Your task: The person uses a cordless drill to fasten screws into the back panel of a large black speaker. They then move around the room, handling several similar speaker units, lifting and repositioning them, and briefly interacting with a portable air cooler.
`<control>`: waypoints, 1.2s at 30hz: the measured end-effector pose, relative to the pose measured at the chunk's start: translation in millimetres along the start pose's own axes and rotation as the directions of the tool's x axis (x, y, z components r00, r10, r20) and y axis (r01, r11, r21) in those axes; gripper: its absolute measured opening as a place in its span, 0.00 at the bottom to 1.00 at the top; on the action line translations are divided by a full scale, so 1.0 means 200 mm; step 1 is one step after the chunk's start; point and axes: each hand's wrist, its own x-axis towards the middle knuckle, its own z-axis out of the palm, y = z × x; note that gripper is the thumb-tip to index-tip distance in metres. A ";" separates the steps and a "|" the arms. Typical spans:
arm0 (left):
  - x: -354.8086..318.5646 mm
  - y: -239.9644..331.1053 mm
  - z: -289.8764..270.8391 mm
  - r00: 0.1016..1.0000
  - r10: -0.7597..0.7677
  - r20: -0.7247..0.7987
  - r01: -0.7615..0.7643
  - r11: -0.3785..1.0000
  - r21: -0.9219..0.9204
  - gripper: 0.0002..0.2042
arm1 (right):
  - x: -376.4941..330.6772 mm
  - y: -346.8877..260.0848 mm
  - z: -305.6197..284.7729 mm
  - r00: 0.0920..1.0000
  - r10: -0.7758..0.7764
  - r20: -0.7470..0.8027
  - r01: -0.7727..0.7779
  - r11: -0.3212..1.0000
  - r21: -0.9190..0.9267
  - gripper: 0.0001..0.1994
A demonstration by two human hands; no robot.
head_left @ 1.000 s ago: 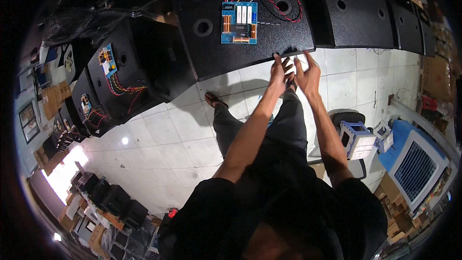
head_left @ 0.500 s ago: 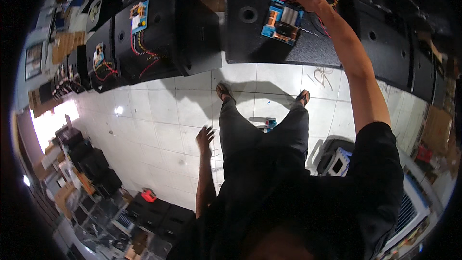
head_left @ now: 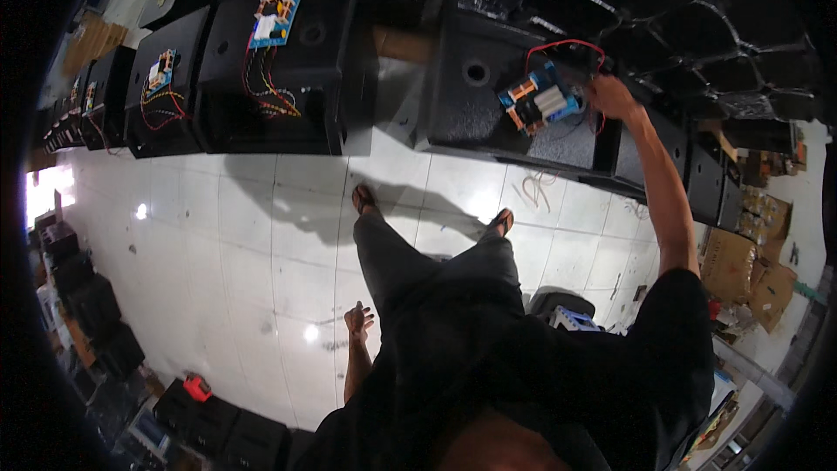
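Observation:
A blue circuit board point(head_left: 539, 100) with copper coils and pale blocks lies tilted on the top of a black speaker cabinet point(head_left: 453, 118). Red wire point(head_left: 571, 42) loops from the board round to my right hand point(head_left: 615, 98), just right of the board. That hand's fingers are curled together at the wires, partly hidden and slightly blurred. Low by my left leg hangs my left hand point(head_left: 358, 320), holding nothing, its fingers apart above the floor.
Further cabinets stand leftward, carrying a circuit board point(head_left: 275, 21) and another board point(head_left: 160, 72) with dangling wires. Plastic-wrapped black boxes point(head_left: 671, 26) are stacked behind on the right. Cardboard cartons point(head_left: 731, 262) stand far right. Loose brown wire point(head_left: 536, 190) lies on the tiled floor.
My view has shifted. My right hand has gone from spread fingers over the wires to curled fingers beside the board, which now sits at a different angle. My left hand stays low.

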 end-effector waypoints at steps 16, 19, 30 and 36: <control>0.36 1.47 -0.26 0.921 0.289 0.262 -0.355 0.899 0.257 0.22 | -2.03 -1.54 -0.16 0.367 0.664 0.651 -0.858 -0.028 0.513 0.14; 0.36 1.46 -0.27 0.941 0.233 0.246 -0.312 0.880 0.358 0.19 | -2.31 -1.61 0.15 0.203 0.693 0.692 -0.828 -0.255 0.499 0.13; -0.04 1.62 -0.27 0.910 0.354 0.216 -0.411 0.840 0.355 0.19 | -2.18 -1.63 1.29 0.090 0.445 0.891 -0.748 -0.561 0.355 0.12; -0.15 1.62 -0.11 0.926 0.283 0.251 -0.368 0.826 0.426 0.20 | -1.94 -1.27 1.97 0.527 0.766 0.369 -0.512 -0.062 0.857 0.12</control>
